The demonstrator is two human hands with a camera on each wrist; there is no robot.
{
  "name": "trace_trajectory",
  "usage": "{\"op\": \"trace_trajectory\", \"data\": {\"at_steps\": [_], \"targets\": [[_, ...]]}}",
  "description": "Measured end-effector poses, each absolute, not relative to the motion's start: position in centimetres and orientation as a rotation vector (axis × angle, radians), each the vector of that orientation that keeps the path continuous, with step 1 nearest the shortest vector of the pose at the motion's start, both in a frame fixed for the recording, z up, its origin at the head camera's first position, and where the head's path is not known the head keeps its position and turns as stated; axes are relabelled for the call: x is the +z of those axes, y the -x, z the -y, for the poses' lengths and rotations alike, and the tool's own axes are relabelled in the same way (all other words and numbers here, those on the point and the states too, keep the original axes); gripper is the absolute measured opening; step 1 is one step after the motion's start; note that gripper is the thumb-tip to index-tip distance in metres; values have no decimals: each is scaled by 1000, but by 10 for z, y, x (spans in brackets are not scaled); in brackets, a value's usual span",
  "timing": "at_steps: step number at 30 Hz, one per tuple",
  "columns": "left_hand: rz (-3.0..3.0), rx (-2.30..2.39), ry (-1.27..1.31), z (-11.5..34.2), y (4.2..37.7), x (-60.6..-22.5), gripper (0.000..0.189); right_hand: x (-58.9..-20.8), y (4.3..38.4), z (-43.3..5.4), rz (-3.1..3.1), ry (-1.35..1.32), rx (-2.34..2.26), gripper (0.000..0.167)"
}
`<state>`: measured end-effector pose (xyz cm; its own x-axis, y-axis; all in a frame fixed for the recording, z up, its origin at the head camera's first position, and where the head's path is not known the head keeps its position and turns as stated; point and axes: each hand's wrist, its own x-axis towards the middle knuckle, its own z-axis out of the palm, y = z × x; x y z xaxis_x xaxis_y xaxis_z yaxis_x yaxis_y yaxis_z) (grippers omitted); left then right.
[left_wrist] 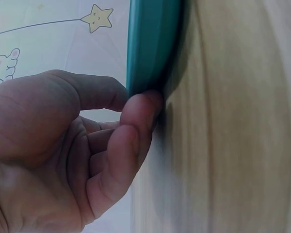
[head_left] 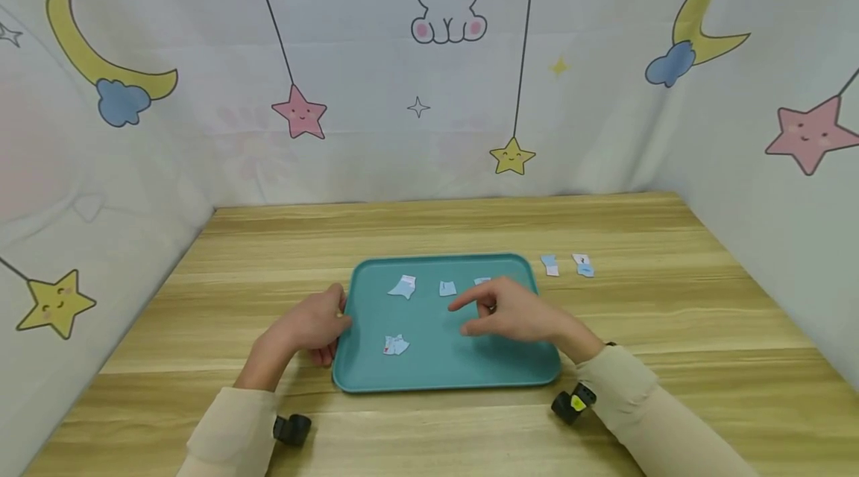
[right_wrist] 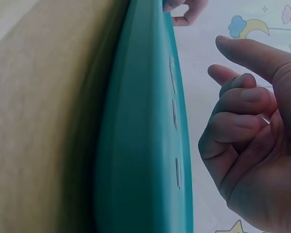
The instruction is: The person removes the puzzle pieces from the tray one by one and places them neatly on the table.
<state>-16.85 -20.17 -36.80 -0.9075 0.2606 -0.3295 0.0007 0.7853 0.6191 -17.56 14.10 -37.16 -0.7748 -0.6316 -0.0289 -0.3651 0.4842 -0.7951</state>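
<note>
A teal tray (head_left: 450, 373) lies on the wooden table. My left hand (head_left: 314, 324) grips its left edge, the thumb at the rim and fingertips (left_wrist: 140, 109) at the underside in the left wrist view. Over the tray's right part hovers my right hand (head_left: 513, 313), with index finger and thumb held apart, the other fingers curled in, and nothing between them. On the tray are a torn light-blue paper piece (head_left: 404, 287) at the back left, a small piece (head_left: 447, 288) at back middle, another piece (head_left: 482, 281) partly hidden by the right hand, and a piece (head_left: 396, 345) at front left.
Two more paper pieces lie on the table right of the tray: a blue-and-white one (head_left: 550, 266) and one with dark marks (head_left: 583, 264). Behind the table (head_left: 671, 313) hangs a white curtain (head_left: 389, 156) printed with stars, moons and a rabbit.
</note>
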Motion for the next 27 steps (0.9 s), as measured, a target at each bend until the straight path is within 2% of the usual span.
{"op": "trace_trajectory", "data": {"at_steps": [27], "targets": [[-2569, 895, -210, 204, 169, -370, 7, -378, 173, -115, -2356, 862, -1149, 36]]}}
